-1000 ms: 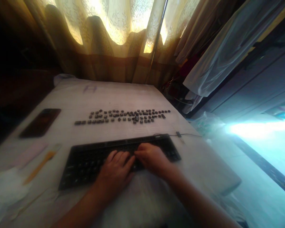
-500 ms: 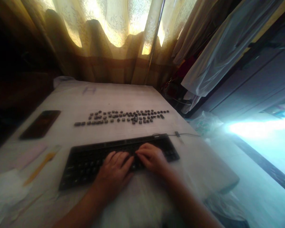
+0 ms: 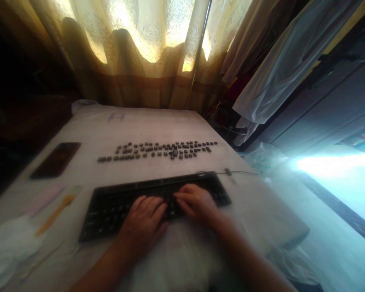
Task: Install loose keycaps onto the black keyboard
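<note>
A black keyboard [image 3: 109,202] lies at a slant on the white-covered table, some of its keys showing on the left part. My left hand [image 3: 147,215] rests palm down over its middle and lower edge, fingers stretched forward and holding nothing. Just right of it, my right hand [image 3: 196,202] is closed in a pinch over the keys. Whatever its fingertips grip, if anything, is too small and blurred to make out. Beyond the keyboard, many loose black keycaps [image 3: 175,153] lie in uneven rows.
A dark phone [image 3: 56,160] lies on the left of the table [image 3: 158,123]. Nearer are a pink block [image 3: 44,198], a yellow-handled tool [image 3: 54,215] and crumpled white cloth or tissue [image 3: 12,247]. A cable [image 3: 243,172] runs off the right edge. Curtains [image 3: 140,69] hang behind.
My left hand has drawn slightly left, away from the right fingertips, uncovering a few keys between the hands. The right hand stays nearly in place. The whole view has shifted a little.
</note>
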{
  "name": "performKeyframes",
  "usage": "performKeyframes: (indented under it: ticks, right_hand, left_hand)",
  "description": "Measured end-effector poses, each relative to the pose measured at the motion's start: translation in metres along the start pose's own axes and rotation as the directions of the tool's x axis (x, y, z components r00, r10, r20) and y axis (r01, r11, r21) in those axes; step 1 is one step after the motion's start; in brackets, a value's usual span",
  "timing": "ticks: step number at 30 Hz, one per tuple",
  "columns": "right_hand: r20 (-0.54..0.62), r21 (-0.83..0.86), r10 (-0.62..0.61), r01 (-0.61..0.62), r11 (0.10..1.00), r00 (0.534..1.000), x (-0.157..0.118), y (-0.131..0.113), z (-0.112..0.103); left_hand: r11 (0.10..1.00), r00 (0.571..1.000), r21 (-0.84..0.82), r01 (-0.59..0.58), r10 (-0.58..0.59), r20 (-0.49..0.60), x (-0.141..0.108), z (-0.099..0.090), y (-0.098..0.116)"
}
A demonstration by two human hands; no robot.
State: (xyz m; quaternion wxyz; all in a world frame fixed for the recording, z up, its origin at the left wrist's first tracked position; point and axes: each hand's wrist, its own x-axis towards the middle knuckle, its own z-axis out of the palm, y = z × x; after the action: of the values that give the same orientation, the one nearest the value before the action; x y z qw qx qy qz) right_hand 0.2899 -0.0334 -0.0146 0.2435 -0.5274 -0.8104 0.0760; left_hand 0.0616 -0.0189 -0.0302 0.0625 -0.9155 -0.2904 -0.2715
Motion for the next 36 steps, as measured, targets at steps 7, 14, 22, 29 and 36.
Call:
performKeyframes:
  ticks: [7, 14, 22, 29, 36]
  right_hand:
    - [0.123, -0.134, -0.012, 0.028, 0.991, 0.992, 0.003, -0.004, -0.005]
    - [0.195, -0.172, -0.050, 0.085, 0.981, 0.980, 0.009, -0.011, -0.011]
    - [-0.300, -0.157, 0.489, -0.548, 0.821, 0.819, -0.027, 0.081, -0.052]
    - [-0.120, -0.259, 0.795, -0.792, 0.553, 0.594, -0.043, 0.136, -0.068]
    - [-0.042, -0.073, 0.810, -0.811, 0.581, 0.585, -0.026, 0.135, -0.079]
  left_hand:
    - [1.000, 1.000, -0.002, 0.007, -0.007, 0.019, 0.000, -0.003, -0.001]
    - [0.999, 0.996, -0.002, 0.045, -0.045, 0.081, 0.001, 0.005, 0.001]
    - [0.999, 0.989, 0.025, 0.039, -0.042, 0.142, 0.017, 0.001, 0.001]
    - [1.000, 0.988, 0.013, 0.028, -0.030, 0.151, 0.023, 0.000, -0.006]
    - [0.990, 0.982, -0.052, 0.134, -0.126, 0.140, 0.021, 0.006, -0.012]
